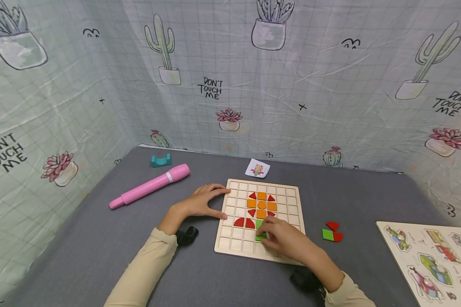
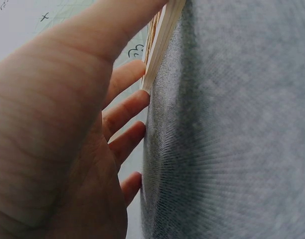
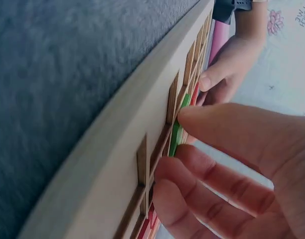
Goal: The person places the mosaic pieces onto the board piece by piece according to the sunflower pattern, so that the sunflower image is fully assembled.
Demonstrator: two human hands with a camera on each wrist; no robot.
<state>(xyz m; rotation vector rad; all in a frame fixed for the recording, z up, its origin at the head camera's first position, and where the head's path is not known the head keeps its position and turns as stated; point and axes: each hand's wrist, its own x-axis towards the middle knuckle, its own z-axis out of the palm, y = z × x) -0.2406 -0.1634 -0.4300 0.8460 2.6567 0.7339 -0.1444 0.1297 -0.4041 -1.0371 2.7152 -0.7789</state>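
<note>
A light wooden grid board (image 1: 223, 244) holds a pattern of orange squares, an orange circle (image 1: 261, 205), red triangles and two red quarter-round pieces (image 1: 249, 223). My right hand (image 1: 286, 238) reaches over its lower middle, thumb and index finger pinching a green square (image 3: 176, 134) at the grid. Just above those fingers another green square (image 1: 259, 223) lies in a cell, partly covered. At the left edge of the board, my left hand (image 1: 199, 202) touches the rim with spread thumb and index finger. Its other fingers (image 2: 126, 115) reach along the board's side.
Right of the board lie loose red pieces (image 1: 333, 225) and a green square (image 1: 328, 234). A pattern card (image 1: 258, 169) lies behind it. To the left are a pink stick (image 1: 150, 187) and a teal holder (image 1: 161, 160). A picture puzzle board (image 1: 401, 260) sits far right.
</note>
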